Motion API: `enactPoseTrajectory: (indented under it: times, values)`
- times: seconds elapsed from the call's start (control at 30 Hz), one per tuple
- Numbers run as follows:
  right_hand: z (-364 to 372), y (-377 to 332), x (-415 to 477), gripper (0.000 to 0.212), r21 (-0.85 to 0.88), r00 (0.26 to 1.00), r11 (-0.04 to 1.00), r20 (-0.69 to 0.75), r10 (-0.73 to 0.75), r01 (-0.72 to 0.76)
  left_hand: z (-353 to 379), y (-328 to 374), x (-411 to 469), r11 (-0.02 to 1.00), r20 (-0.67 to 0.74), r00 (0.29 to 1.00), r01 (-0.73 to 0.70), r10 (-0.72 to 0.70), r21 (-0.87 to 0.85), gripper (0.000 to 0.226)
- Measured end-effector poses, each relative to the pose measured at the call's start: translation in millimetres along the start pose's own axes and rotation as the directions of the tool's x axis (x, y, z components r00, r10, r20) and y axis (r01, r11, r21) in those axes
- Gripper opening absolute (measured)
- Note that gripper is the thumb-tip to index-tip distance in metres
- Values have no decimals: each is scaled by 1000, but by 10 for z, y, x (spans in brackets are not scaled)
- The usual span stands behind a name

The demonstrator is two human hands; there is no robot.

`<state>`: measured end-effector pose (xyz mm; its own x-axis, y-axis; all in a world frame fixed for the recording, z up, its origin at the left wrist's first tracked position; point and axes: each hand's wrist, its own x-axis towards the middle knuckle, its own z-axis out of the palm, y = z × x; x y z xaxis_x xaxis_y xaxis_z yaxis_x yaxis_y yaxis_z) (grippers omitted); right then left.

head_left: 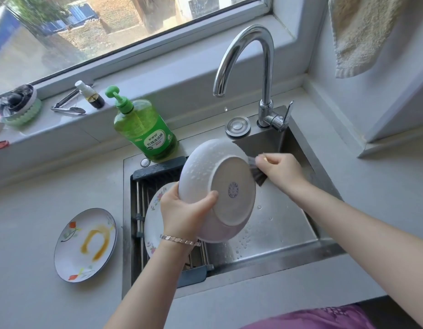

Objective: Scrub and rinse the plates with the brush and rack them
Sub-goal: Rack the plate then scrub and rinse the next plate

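Left hand (pixel 182 214) grasps wet white plate (pixel 213 176), underside facing up, over sink (pixel 277 236). Right hand (pixel 283 170) grasps dark brush (pixel 258 173) against plate rim.

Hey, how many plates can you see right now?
3. One white plate gripped by the left hand over the sink; one floral plate on the rack; one sauce-stained plate on the counter. Others may be hidden behind the white plate.

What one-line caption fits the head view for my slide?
Left hand holds a wet white plate tilted over the sink while the right hand holds a dark brush at its rim.
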<state>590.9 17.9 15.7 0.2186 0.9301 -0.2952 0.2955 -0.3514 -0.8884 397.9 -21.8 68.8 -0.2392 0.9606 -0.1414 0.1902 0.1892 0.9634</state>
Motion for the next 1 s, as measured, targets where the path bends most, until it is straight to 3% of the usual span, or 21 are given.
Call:
enactPoseTrajectory:
  times: [0.17,0.2,0.27,0.33,0.37,0.53,0.63,0.73,0.87,1.0]
  values:
    - [118,304,-199,32,66,949,951,112,294,-302,59,53,65,977,-141,987,48,-78,-207,40]
    - [123,322,-210,32,185,921,904,137,366,-387,76,54,76,959,-171,977,80,-130,-273,36]
    - [118,314,-166,40,473,849,705,309,428,-528,125,40,91,888,-189,951,141,-245,-437,31]
    - [80,239,-125,54,600,813,551,456,362,-581,177,4,77,811,-149,933,197,-329,-551,26]
    - [65,202,-110,50,610,816,546,478,324,-574,196,-21,64,789,-119,932,217,-343,-575,28]
    - [-15,149,-75,41,516,901,755,366,233,-404,141,-201,-18,846,64,975,218,-214,-486,31]
    - [-115,122,-69,31,507,952,830,293,88,-233,-27,-228,9,906,220,966,211,-136,-367,59]
    - [-240,5,-42,49,453,976,891,205,-76,-26,-243,-77,218,950,355,931,185,-88,-250,85]
    - [-262,-169,25,77,135,906,972,357,-228,191,-263,158,406,982,435,881,146,-184,121,61]
    - [-270,-346,4,100,-54,907,986,403,-122,157,-186,170,312,969,402,884,191,-238,154,43]
